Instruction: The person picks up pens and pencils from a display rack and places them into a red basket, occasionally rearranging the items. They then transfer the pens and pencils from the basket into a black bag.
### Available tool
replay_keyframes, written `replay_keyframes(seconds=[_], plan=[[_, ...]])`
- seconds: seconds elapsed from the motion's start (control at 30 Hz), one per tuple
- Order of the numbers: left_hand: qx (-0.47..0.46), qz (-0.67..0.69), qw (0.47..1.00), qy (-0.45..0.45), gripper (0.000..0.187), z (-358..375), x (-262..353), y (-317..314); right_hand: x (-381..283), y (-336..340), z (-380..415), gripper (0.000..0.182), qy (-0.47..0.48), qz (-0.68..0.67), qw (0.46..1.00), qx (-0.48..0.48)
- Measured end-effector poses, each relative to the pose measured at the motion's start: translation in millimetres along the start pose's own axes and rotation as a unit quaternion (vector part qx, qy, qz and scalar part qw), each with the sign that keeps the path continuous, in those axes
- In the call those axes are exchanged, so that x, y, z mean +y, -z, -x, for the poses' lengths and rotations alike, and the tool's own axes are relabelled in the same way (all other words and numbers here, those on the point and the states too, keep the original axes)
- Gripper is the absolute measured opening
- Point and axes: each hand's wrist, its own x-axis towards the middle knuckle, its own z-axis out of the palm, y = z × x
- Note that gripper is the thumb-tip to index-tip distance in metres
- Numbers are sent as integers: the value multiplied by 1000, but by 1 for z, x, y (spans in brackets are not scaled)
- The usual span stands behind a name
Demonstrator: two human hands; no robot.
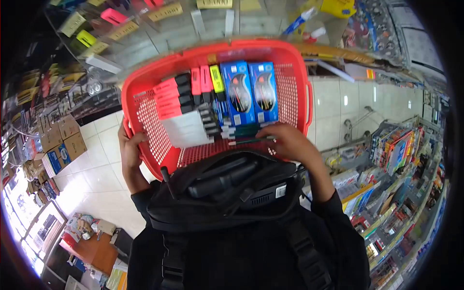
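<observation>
- Left hand (129,153) is clamped on the near-left rim of the red basket (299,87), fingers curled over the edge, thumb outside; it carries the basket at chest height above the tiled floor (96,179).
- Right hand (290,142) is down inside the basket at the near-right corner, fingers closed narrow on a bunch of dark green pens (246,137) lying crosswise on the mesh bottom.
- Judgement: step in hand looks like setting or sorting the pens among the goods. To do it well, keep the left grip firm and the basket level so the rows don't slide, and lay the pens flat against the front wall.
- Pens sit right under the right fingertips, touching them, just in front of the two blue boxes (251,92), which lie side by side in the middle.
- Left of the boxes: pink and yellow highlighters (205,82), then a row of white packs w/ black caps (186,128) beside red-pink ones.
- A black bag (222,193) on the person's chest hides the near basket wall, so the heel of the right hand can't be seen fully.
- Shelves of stationery (396,159) stand off to the right, well apart from both hands.
</observation>
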Motion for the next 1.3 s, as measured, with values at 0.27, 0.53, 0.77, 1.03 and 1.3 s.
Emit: replay_keyframes(seconds=[0.27, 0.53, 0.77, 1.03, 1.3], plan=[[-34, 31, 998, -49, 76, 1, -3, 0, 43, -21, -23, 20, 42, 295, 954, -34], [-47, 33, 997, -50, 73, -1, -8, 5, -1, 34, -46, 14, 47, 113, 988, -100], [-41, 16, 998, -39, 66, 1, -10, 8, -104, 119, -78, 26, 173, 36, 977, 120], [-45, 29, 996, -70, 64, 0, -12, 9, -163, 177, -150, 33, 276, -51, 873, 400], [-29, 19, 994, -105, 60, 0, -16, 7, -177, 167, -184, 30, 275, 78, 846, 449]])
